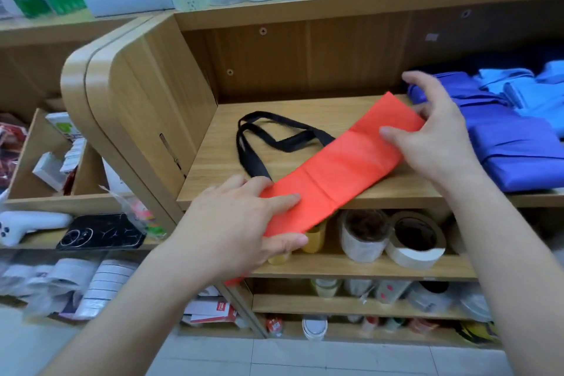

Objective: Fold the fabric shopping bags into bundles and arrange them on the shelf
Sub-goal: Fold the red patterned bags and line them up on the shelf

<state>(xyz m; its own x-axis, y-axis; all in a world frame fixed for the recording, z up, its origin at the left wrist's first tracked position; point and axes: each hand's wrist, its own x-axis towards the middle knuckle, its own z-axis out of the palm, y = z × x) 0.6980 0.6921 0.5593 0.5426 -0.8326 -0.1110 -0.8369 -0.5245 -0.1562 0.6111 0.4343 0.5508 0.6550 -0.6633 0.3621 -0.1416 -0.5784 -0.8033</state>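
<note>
Starting at the fingertips: pinching the near end of the orange bag (pixel 332 174) with the left hand (pixel 238 220), thumb curled underneath, index laid along the top, other fingers tucked in beside it. Clamped on the fabric, no question.

Over on the right hand (pixel 436 137), fingers spread well apart and fairly straight. Thumb flat on top of the fabric partway along, another fingertip touching the far corner, index lifted clear and pointing off over the blue bags (pixel 512 143). Pressing rather than gripping, by the look of it (bit of motion blur up there, so hard to swear by it).

As for the bag itself: folded into a long narrow strip, lying diagonally across the wooden shelf (pixel 213 162), creases running crosswise, near end hanging off the front edge in that left-hand pinch. Black handles (pixel 293 143) sprawled in loops on the board, just left of the strip.

Further out: blue bags stacked flat on the same shelf, right beside the far end, light blue bundles (pixel 525 91) behind them. Tape rolls (pixel 415 238) on the level below, phone (pixel 100 232) lying on the next unit to the left.
</note>
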